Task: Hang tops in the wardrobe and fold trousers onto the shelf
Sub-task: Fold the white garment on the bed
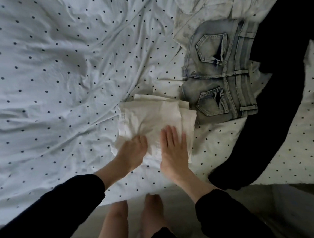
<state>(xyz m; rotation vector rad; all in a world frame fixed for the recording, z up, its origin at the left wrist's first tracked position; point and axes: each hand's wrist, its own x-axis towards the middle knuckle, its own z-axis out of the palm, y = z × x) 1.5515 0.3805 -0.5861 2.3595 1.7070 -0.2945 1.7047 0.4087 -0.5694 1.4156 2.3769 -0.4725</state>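
Observation:
A folded white garment (152,116) lies on the bed near its front edge. My right hand (174,151) rests flat on the garment's near right part, fingers straight. My left hand (132,152) sits at its near left edge with fingers bent down into the cloth; whether they pinch it is hidden. Pale washed jeans (221,73) lie just beyond, back pockets up. A long dark garment (279,89) stretches down the right side of the bed. A pale patterned garment (195,16) lies at the top, partly under the jeans.
The bed is covered by a white sheet with dark dots (63,67), wrinkled across the left. The bed's front edge runs just before my bare legs (135,222). Grey floor (275,209) shows at the lower right.

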